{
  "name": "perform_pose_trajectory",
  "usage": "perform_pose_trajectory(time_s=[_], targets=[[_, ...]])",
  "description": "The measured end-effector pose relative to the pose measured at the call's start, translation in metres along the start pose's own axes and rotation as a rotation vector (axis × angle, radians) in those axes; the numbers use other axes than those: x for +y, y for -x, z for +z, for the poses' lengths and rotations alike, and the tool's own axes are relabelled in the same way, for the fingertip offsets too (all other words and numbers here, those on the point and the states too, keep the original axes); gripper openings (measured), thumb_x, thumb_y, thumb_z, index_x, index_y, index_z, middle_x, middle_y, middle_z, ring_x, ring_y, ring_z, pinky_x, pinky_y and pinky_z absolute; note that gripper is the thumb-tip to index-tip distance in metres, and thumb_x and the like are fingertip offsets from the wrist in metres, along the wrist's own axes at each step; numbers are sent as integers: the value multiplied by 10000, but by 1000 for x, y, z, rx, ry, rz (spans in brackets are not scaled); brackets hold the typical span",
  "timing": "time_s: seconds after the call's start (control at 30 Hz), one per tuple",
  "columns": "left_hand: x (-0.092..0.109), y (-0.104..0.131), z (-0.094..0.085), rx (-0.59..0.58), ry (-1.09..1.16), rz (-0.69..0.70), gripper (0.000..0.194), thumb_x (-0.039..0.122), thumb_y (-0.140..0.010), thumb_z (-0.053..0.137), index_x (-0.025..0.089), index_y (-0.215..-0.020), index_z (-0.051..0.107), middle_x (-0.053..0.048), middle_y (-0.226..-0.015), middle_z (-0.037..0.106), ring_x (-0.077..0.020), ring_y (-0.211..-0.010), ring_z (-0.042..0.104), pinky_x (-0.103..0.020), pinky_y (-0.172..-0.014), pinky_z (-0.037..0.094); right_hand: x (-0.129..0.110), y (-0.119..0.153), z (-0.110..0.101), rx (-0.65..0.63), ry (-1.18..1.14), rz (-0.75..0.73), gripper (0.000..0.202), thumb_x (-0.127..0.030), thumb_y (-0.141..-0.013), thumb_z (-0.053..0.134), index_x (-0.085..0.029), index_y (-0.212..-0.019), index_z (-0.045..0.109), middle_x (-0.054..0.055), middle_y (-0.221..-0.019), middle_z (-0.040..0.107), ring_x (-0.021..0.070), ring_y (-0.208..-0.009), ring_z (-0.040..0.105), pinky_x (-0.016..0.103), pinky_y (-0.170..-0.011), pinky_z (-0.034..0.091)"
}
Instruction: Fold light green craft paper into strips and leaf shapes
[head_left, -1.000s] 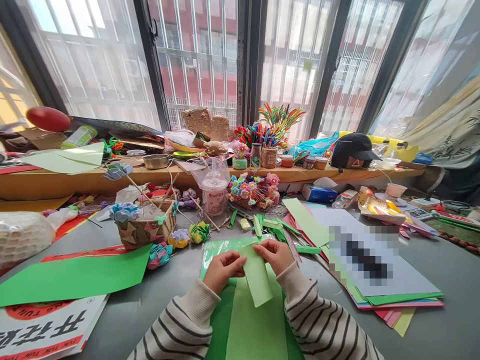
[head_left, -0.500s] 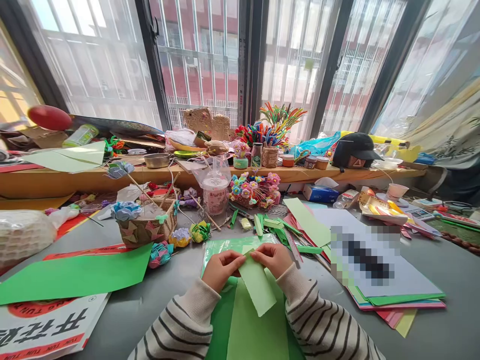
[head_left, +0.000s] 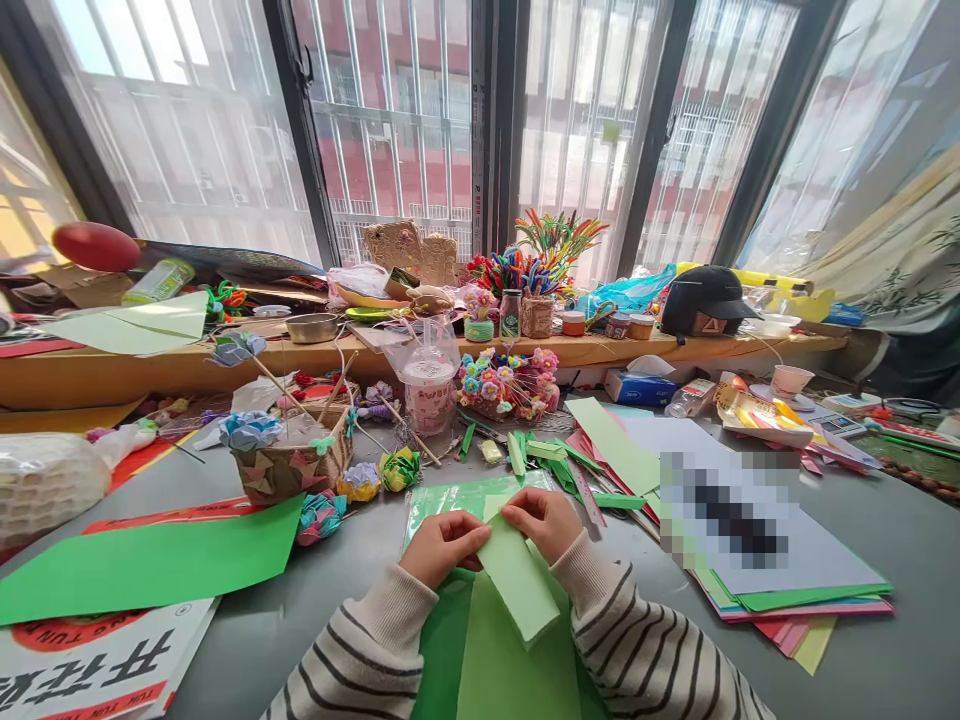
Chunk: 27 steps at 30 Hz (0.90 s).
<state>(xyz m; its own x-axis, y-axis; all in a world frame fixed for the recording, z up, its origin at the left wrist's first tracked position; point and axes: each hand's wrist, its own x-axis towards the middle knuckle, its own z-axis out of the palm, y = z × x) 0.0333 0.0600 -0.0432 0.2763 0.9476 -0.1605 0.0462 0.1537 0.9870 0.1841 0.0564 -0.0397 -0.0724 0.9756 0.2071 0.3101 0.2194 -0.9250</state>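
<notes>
A light green paper strip (head_left: pixel 520 585) slants down between my hands, its far end pinched at two corners. My left hand (head_left: pixel 445 545) grips the strip's left edge between thumb and fingers. At the upper right corner, my right hand (head_left: pixel 546 522) pinches the same strip. The strip's near edge looks rough, and it seems to be doubled over. Beneath it lies a larger light green sheet (head_left: pixel 514 680), on top of a darker green sheet (head_left: pixel 441 650) and a clear plastic sleeve (head_left: pixel 431 500).
Green paper scraps (head_left: pixel 551 455) and a ruler (head_left: pixel 587 492) lie just beyond my hands. To the right is a stack of coloured paper (head_left: pixel 817 540). A bright green sheet (head_left: pixel 165 555), a flower basket (head_left: pixel 289 465) and a lidded cup (head_left: pixel 430 390) stand or lie leftward.
The strip's near end has shifted slightly right and down. Both hands keep their pinch on it, and the left hand has turned a little. The camera view has moved slightly.
</notes>
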Motion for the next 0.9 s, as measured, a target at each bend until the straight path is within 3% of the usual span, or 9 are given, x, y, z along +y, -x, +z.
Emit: perform_pose_trajectory(time_s=[0.13,0.33,0.47,0.7,0.9], targets=[[1,-1,-3,34,-32,22,289,378,-456,638,109,-550,595,7,-469,542,-124,-458,517,-244,-443,452,0,0,5,-23,-33,4,172,-303,-625,519,-140,-585,555,9,-531,543,112,-512,491,211,-480,386],[2,-1,-6,105,-49,96,243,366,-490,617,128,-533,595,16,-453,528,-112,-443,492,-220,-433,434,5,-1,5,-116,-126,148,210,-336,-579,550,-126,-575,549,-14,-490,506,84,-442,441,197,-421,361],[2,-1,-6,80,-75,91,238,362,-494,610,128,-528,583,14,-458,519,-113,-450,485,-214,-427,414,5,0,3,-95,-34,101,200,-316,-585,546,-121,-543,556,-23,-453,483,69,-419,398,180,-395,305],[11,0,-1,24,-301,256,194,321,-585,547,139,-537,598,-12,-547,580,-132,-557,499,-208,-533,381,1,3,5,-150,49,48,165,-284,-568,569,-123,-531,570,-23,-447,496,65,-418,403,175,-408,311],[13,4,3,117,-322,262,200,332,-581,542,151,-530,610,-16,-537,599,-149,-554,514,-213,-521,379,3,2,4,-168,49,55,178,-295,-565,574,-121,-526,564,-32,-429,470,60,-411,385,169,-393,292]])
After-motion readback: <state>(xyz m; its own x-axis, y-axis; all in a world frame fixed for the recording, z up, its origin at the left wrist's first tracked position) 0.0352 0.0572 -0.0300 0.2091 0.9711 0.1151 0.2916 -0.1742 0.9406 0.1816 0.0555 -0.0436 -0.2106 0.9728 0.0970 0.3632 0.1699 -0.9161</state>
